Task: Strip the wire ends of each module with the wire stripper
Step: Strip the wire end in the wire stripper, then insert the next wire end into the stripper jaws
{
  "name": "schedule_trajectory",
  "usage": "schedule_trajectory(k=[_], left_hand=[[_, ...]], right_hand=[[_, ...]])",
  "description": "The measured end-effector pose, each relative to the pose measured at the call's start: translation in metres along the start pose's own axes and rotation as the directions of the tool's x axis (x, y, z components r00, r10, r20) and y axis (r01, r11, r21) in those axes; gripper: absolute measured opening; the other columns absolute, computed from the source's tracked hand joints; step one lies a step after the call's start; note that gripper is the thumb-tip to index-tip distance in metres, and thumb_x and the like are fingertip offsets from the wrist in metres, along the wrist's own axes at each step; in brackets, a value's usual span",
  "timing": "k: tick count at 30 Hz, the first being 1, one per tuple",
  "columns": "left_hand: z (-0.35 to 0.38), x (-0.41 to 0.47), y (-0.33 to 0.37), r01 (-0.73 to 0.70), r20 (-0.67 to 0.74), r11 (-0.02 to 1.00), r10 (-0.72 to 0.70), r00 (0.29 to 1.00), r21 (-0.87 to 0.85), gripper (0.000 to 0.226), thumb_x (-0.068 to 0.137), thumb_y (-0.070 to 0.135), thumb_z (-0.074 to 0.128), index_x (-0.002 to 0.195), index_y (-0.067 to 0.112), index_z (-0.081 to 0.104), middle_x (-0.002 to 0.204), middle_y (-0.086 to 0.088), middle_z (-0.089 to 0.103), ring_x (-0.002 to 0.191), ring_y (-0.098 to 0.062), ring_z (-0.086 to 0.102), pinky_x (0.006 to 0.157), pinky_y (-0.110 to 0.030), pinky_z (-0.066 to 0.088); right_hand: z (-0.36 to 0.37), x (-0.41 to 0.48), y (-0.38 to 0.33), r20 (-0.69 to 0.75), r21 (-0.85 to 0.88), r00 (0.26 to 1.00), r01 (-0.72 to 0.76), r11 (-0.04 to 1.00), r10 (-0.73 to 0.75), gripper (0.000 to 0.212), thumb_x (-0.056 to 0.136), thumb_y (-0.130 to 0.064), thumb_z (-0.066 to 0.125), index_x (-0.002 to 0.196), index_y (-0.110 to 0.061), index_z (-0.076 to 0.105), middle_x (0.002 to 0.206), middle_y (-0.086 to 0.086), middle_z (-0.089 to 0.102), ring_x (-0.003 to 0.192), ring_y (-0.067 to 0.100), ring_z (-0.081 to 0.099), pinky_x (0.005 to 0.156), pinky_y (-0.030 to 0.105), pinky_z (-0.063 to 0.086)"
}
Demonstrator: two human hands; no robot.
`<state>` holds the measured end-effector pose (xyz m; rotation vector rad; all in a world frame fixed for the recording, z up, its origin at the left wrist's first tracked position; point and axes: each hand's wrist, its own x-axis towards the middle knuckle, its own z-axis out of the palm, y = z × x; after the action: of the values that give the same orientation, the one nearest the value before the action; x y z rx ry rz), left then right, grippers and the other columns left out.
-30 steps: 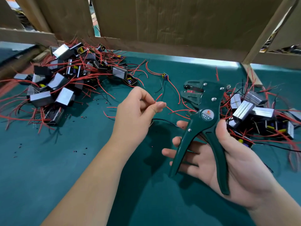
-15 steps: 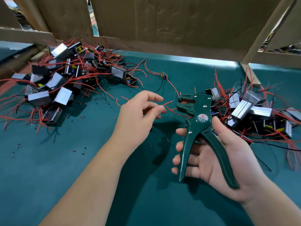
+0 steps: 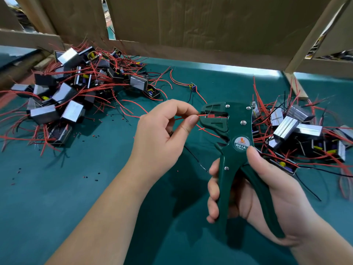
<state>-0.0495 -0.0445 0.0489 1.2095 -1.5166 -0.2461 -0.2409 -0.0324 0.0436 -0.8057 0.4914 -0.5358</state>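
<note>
Head view, looking down along a person's two bare forearms.

The left hand (image 3: 162, 134) pinches a thin red wire (image 3: 202, 115) btwn thumb & forefinger, other fingers curled in. The wire's tip sits in the mouth of the dark green wire stripper (image 3: 236, 131). The right hand (image 3: 267, 199) is wrapped round both stripper handles, thumb up by the round label, holding the tool upright above the counter. The handles stand apart, so I'd judge the squeeze isn't made yet & this end isn't bared. Can't tell which module owns the wire.

Progress, as a guess: tiny red & black insulation bits (image 3: 98, 173) dot the counter, so some ends are prob. done. There are two piles of small metal-cased blocks w/ red & black leads. The left heap of modules (image 3: 66, 96) lies far off; the right heap of modules (image 3: 296, 129) is just behind the stripper. Can't tell which heap is finished, as the wire tips are too small to read. Plenty left, by the look of it. A lone small module (image 3: 192, 87) lies btwn the heaps.

Surface: the counter (image 3: 76, 197) has a teal-green mat.

Room: brown cardboard sheets (image 3: 191, 25) stand along the back edge like a screen. Gaps btwn them show blurred workshop clutter beyond.
</note>
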Motion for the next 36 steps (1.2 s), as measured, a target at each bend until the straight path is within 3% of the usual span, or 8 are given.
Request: schedule_trajectory(k=[6,8,11,15,26,30,33,36], left_hand=[[-0.003,0.0,0.003,-0.121,-0.07,0.99,0.126,0.99,0.066,0.012,0.088,0.009,0.065,0.088,0.021,0.064,0.067,0.026,0.049,0.064,0.012,0.046,0.063,-0.008,0.029],[-0.003,0.0,0.001,-0.127,-0.074,0.987,0.134,0.988,0.097,0.013,0.088,0.008,0.065,0.087,0.021,0.064,0.07,0.024,0.049,0.066,0.015,0.045,0.067,-0.021,0.033],[-0.002,-0.001,0.001,-0.101,-0.084,0.987,0.112,0.99,0.124,0.021,0.089,0.01,0.063,0.089,0.03,0.057,0.076,0.021,0.053,0.065,0.013,0.043,0.06,-0.045,0.038],[0.0,-0.003,0.001,-0.112,-0.065,0.983,0.122,0.99,0.149,0.012,0.089,0.011,0.063,0.086,0.024,0.063,0.078,0.016,0.057,0.069,0.01,0.043,0.062,-0.056,0.042],[-0.001,-0.004,0.0,-0.117,-0.079,0.971,0.136,0.987,0.209,0.007,0.089,0.015,0.064,0.085,0.021,0.066,0.081,0.018,0.057,0.072,0.01,0.043,0.07,-0.052,0.041],[-0.001,-0.003,-0.001,-0.114,-0.083,0.968,0.135,0.987,0.222,0.006,0.087,0.016,0.066,0.084,0.021,0.067,0.075,0.024,0.052,0.07,0.013,0.042,0.073,-0.045,0.04],[-0.002,-0.003,-0.001,-0.096,-0.036,0.969,0.107,0.994,0.23,0.004,0.085,0.02,0.067,0.087,0.023,0.068,0.076,0.027,0.052,0.073,0.011,0.046,0.078,-0.041,0.038],[-0.003,-0.005,-0.002,-0.034,0.095,0.972,0.012,0.995,0.234,0.034,0.079,0.024,0.064,0.113,0.026,0.061,0.112,0.02,0.058,0.106,0.0,0.052,0.098,-0.036,0.033]], right_hand=[[-0.002,-0.001,0.002,0.031,-0.019,0.999,0.036,0.999,-0.035,0.06,0.077,-0.055,0.069,0.105,-0.003,0.064,0.085,0.023,0.06,0.073,0.038,0.06,0.07,0.049,0.051],[-0.003,0.0,0.003,0.04,0.001,0.999,0.034,0.999,-0.034,0.061,0.077,-0.055,0.069,0.107,-0.002,0.063,0.086,0.024,0.06,0.074,0.038,0.061,0.071,0.05,0.05],[-0.004,0.0,0.002,0.067,0.033,0.997,0.03,0.999,-0.032,0.062,0.079,-0.054,0.068,0.11,0.0,0.061,0.09,0.024,0.06,0.077,0.038,0.061,0.075,0.051,0.051],[-0.005,-0.001,0.003,0.07,0.021,0.997,0.033,0.999,-0.034,0.061,0.08,-0.052,0.068,0.11,0.0,0.061,0.09,0.025,0.06,0.077,0.039,0.061,0.074,0.052,0.051],[-0.001,-0.002,0.001,0.004,-0.038,1.0,0.008,0.999,-0.008,0.059,0.074,-0.061,0.068,0.097,-0.006,0.066,0.08,0.022,0.06,0.067,0.037,0.06,0.066,0.049,0.05],[0.005,-0.002,0.001,-0.052,-0.06,0.999,-0.003,0.998,-0.001,0.059,0.066,-0.063,0.073,0.087,-0.008,0.066,0.072,0.021,0.058,0.058,0.035,0.058,0.059,0.049,0.05],[0.013,0.001,0.003,-0.205,-0.032,0.979,0.018,0.999,-0.024,0.051,0.065,-0.06,0.074,0.073,-0.01,0.065,0.06,0.014,0.051,0.043,0.026,0.05,0.046,0.038,0.048],[0.011,0.006,-0.001,-0.422,-0.033,0.906,0.022,0.999,-0.034,0.047,0.07,-0.058,0.06,0.066,-0.012,0.056,0.053,0.009,0.042,0.035,0.021,0.038,0.038,0.028,0.039]])
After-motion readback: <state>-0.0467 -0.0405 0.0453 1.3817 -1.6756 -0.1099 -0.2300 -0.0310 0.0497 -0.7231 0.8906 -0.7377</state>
